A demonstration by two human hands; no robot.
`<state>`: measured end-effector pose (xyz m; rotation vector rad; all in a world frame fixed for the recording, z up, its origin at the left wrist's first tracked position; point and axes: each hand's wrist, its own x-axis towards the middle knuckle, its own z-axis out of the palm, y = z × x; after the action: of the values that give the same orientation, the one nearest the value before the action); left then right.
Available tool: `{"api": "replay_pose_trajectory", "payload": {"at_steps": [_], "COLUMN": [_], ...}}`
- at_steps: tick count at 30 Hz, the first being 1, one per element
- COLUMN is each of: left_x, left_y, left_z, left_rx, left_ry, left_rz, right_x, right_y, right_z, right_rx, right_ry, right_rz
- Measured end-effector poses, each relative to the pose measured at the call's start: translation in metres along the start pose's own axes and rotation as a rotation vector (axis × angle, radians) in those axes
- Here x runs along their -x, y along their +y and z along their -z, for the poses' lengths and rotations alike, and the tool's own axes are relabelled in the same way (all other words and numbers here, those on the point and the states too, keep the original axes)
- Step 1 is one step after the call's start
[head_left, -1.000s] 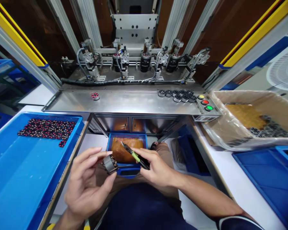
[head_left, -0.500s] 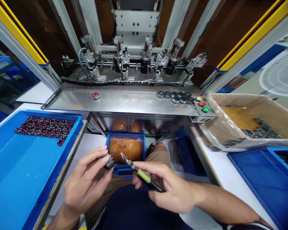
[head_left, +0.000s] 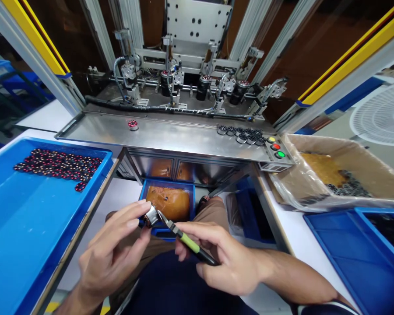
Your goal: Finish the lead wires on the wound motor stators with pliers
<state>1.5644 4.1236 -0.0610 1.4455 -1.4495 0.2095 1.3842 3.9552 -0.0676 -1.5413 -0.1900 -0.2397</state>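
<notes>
Between the fingertips and thumb of my left hand (head_left: 118, 245) is a small round motor stator (head_left: 150, 216), tilted so its silvery side shows. My right hand (head_left: 223, 258) is wrapped round cutting pliers (head_left: 189, 243) with green and black handles. Their pointed jaws are at the stator's right edge; whether they touch it I cannot tell. Below both hands, a blue bin (head_left: 192, 199) holds brown wrapping material (head_left: 170, 205). One red-wound stator (head_left: 133, 125) sits alone on the metal ledge (head_left: 177, 136).
On the left, a blue tray (head_left: 29, 236) holds many wound stators (head_left: 57, 165). Several dark ring-shaped parts (head_left: 244, 134) lie near the push buttons (head_left: 276, 147). A plastic-lined box (head_left: 315, 201) stands at right above a blue crate (head_left: 341, 245). Machine fixtures (head_left: 203, 87) line the back.
The stator has turned in my left hand, now showing its silvery side. The pliers have come left, up against or close to it. The camera view has shifted slightly.
</notes>
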Motion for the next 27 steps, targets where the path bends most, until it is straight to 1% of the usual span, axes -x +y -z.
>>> {"api": "replay_pose_trajectory", "payload": {"at_steps": [3, 10, 13, 16, 19, 21, 22, 25, 27], "left_x": [-0.001, 0.003, 0.004, 0.004, 0.003, 0.001, 0.0, -0.004, -0.005], "left_y": [0.0, 0.0, 0.0, 0.0, -0.001, -0.002, -0.002, -0.004, -0.004], "left_z": [-0.001, -0.003, -0.004, -0.006, -0.008, -0.009, -0.009, -0.01, -0.01], "left_rx": [-0.017, -0.029, -0.056, -0.129, -0.168, -0.218, -0.277, -0.481, -0.543], "left_ry": [0.005, 0.028, 0.029, 0.035, 0.029, 0.023, 0.019, 0.001, 0.01], "left_rz": [-0.009, 0.037, 0.039, 0.033, -0.006, -0.074, -0.116, -0.215, -0.231], "right_x": [-0.001, 0.001, 0.001, -0.001, -0.003, -0.003, -0.003, -0.001, 0.001], "right_y": [0.001, 0.006, 0.007, 0.005, 0.004, 0.004, 0.005, 0.008, 0.01], "right_z": [0.0, -0.001, 0.001, 0.002, 0.003, 0.003, 0.004, 0.006, 0.008], "right_rx": [-0.009, -0.044, -0.057, 0.035, 0.071, 0.037, 0.024, 0.009, 0.0], "right_ry": [0.002, 0.017, 0.014, 0.03, 0.117, 0.198, 0.229, 0.251, 0.243], "right_rz": [-0.007, -0.046, -0.106, -0.168, -0.177, -0.179, -0.179, -0.174, -0.175]}}
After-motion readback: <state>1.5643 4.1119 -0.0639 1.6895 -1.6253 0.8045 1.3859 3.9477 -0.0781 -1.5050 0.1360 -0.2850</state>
